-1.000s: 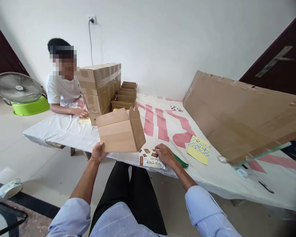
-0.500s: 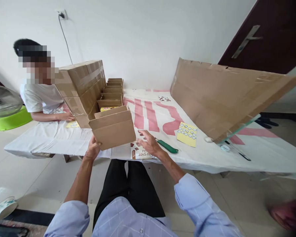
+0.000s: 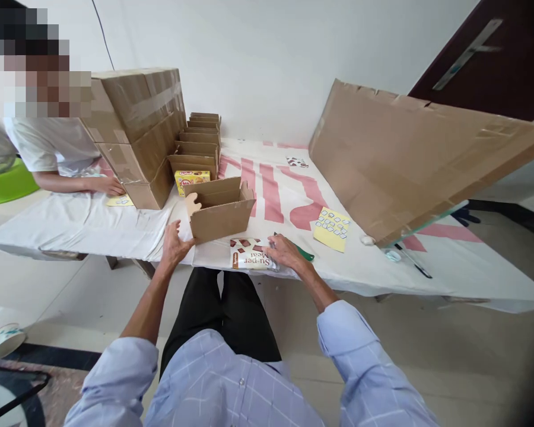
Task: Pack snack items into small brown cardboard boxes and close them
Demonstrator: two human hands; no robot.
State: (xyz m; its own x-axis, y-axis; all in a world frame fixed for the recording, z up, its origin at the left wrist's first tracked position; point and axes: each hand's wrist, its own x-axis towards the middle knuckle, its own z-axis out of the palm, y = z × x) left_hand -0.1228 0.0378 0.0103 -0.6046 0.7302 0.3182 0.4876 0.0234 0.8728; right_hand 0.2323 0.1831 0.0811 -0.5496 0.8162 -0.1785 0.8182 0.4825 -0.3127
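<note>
A small open cardboard box [image 3: 219,209] stands on the white cloth-covered table [image 3: 93,228] in front of me. My left hand [image 3: 174,243] rests against its lower left corner, fingers spread. My right hand [image 3: 285,252] lies flat on a printed packet [image 3: 250,254] marked "Su-per Meal" at the table's near edge. A green-handled tool [image 3: 303,252] lies just beyond that hand.
A stack of taped cartons [image 3: 136,130] and a row of folded small boxes [image 3: 199,142] stand at the left, with a yellow packet [image 3: 191,178] beside them. A yellow sticker sheet [image 3: 331,228] lies near a big leaning cardboard sheet [image 3: 409,160]. Another person [image 3: 48,142] sits at the far left.
The small box was lifted and tilted in my left hand, and now it stands on the table, open side up. My right hand rose off the printed packet and has come back down onto it.
</note>
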